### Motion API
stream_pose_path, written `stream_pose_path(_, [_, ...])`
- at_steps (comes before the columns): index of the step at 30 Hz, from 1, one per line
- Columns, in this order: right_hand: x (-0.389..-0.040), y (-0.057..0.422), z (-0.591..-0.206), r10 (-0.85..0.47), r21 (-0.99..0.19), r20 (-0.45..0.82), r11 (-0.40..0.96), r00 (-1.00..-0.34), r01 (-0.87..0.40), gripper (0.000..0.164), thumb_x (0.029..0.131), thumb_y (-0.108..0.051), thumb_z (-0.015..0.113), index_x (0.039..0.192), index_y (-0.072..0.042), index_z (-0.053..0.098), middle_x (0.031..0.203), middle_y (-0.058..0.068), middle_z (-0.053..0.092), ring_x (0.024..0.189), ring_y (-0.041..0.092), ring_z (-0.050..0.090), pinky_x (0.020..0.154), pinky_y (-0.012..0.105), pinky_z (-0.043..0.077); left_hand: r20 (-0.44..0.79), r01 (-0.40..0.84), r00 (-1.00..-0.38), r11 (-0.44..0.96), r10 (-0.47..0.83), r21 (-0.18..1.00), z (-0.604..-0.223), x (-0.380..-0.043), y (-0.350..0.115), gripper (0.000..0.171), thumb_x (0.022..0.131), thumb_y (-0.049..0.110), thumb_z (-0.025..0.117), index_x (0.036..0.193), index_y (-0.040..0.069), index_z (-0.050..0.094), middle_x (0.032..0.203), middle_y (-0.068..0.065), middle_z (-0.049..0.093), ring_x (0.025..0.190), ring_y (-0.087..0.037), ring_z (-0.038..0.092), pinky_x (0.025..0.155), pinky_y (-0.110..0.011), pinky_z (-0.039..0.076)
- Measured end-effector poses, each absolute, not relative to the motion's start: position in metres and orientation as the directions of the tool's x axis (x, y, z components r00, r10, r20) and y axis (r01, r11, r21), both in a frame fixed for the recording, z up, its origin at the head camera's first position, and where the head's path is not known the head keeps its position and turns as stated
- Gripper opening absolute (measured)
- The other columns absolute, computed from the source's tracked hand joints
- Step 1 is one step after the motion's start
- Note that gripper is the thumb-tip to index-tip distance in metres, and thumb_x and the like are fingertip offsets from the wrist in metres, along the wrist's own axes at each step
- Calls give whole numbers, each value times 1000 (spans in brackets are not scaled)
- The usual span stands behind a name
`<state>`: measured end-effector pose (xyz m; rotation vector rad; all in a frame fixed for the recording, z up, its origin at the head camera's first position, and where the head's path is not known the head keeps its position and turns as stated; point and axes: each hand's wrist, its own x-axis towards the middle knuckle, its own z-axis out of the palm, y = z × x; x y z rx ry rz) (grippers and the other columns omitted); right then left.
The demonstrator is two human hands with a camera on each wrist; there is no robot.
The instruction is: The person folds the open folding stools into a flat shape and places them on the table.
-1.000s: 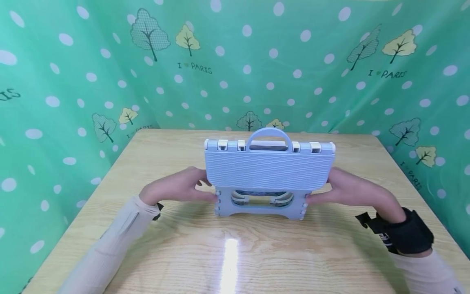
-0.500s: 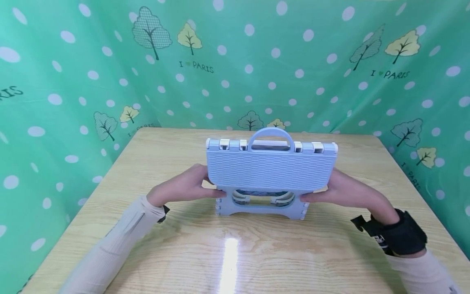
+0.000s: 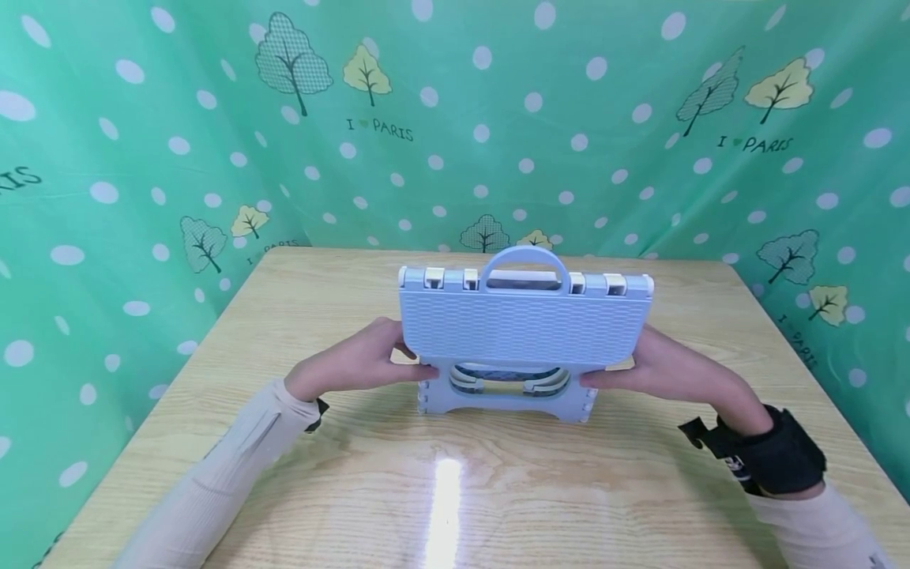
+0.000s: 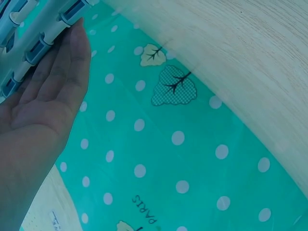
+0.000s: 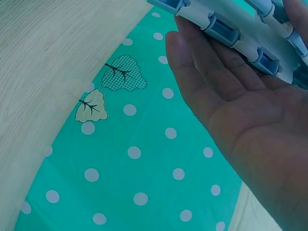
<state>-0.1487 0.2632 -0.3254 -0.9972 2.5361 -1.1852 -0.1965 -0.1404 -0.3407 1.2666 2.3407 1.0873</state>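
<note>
A light blue folding step stool (image 3: 522, 325) stands upright mid-table in the head view, its textured top panel tilted toward me. Its arched carry handle (image 3: 529, 251) points up, and white hinge pieces line the upper edge. My left hand (image 3: 362, 356) grips the left side, thumb on the front of the leg panel and fingers behind. On the opposite side my right hand (image 3: 671, 365) holds the stool the same way. Both wrist views show fingers against the stool's hinged side edges (image 4: 34, 50) (image 5: 236, 36). The top panel hides some fingers in the head view.
The stool rests on a light wood-grain table (image 3: 540, 490) with a bright light reflection near its front. A green dotted cloth (image 3: 455, 118) printed with trees hangs behind and along both sides. A black strap (image 3: 775, 450) circles the right wrist.
Both hands have moved slightly inward, and their thumbs now lie farther onto the front of the stool's leg panel. The stool stays in nearly the same place.
</note>
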Motion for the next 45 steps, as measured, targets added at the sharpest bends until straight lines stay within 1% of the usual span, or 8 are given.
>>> stream_pose_path(3, [-149, 263, -326, -635, -730, 125, 461, -762, -504, 79, 88, -17, 78, 151, -31, 33, 145, -3, 48, 126, 12, 50, 98, 27, 47, 115, 609, -585, 342, 803, 716, -342, -197, -140, 54, 94, 26, 72, 142, 16, 50, 132, 3, 63, 112, -11, 63, 89, -35, 57])
stream_pose_path(10, [-149, 262, -327, -627, -728, 138, 460, -766, -508, 78, 87, -16, 79, 150, -32, 36, 143, -6, 49, 126, 12, 49, 99, 26, 47, 137, 616, -584, 327, 800, 716, -344, -198, -140, 53, 93, 22, 72, 141, 14, 51, 131, 1, 64, 112, -13, 64, 88, -36, 58])
stream_pose_path(17, [-149, 262, -327, -619, -722, 145, 468, -772, -510, 75, 87, -17, 79, 148, -33, 38, 143, -8, 49, 127, 11, 49, 99, 25, 46, 147, 628, -584, 329, 799, 706, -346, -199, -139, 51, 94, 22, 71, 140, 14, 52, 130, 2, 64, 111, -12, 64, 87, -36, 58])
stream_pose_path(22, [-149, 262, -327, -619, -723, 144, 467, -772, -509, 75, 88, -17, 78, 149, -33, 37, 143, -8, 49, 127, 12, 49, 99, 25, 46, 152, 638, -576, 326, 803, 697, -346, -199, -139, 50, 94, 23, 71, 140, 15, 53, 130, 2, 64, 109, -12, 64, 86, -36, 58])
stream_pose_path(28, [-150, 262, -326, -619, -720, 143, 470, -773, -510, 76, 88, -17, 78, 149, -33, 37, 144, -8, 48, 127, 11, 48, 98, 25, 47, 155, 636, -581, 326, 799, 700, -346, -199, -139, 51, 94, 23, 71, 141, 16, 52, 130, 3, 64, 108, -12, 64, 85, -36, 58])
stream_pose_path(37, [-151, 261, -327, -609, -715, 147, 480, -780, -509, 74, 89, -16, 77, 149, -33, 37, 143, -7, 49, 127, 11, 48, 98, 26, 47, 164, 639, -592, 336, 789, 692, -345, -198, -138, 51, 94, 20, 71, 141, 15, 52, 133, 3, 63, 109, -12, 64, 85, -30, 58])
stream_pose_path(45, [-151, 262, -328, -604, -715, 144, 484, -784, -504, 75, 89, -16, 76, 150, -33, 35, 145, -6, 47, 128, 10, 48, 98, 26, 48, 164, 639, -596, 341, 786, 689, -344, -197, -137, 52, 94, 19, 70, 142, 13, 51, 132, 2, 63, 108, -12, 65, 85, -30, 58])
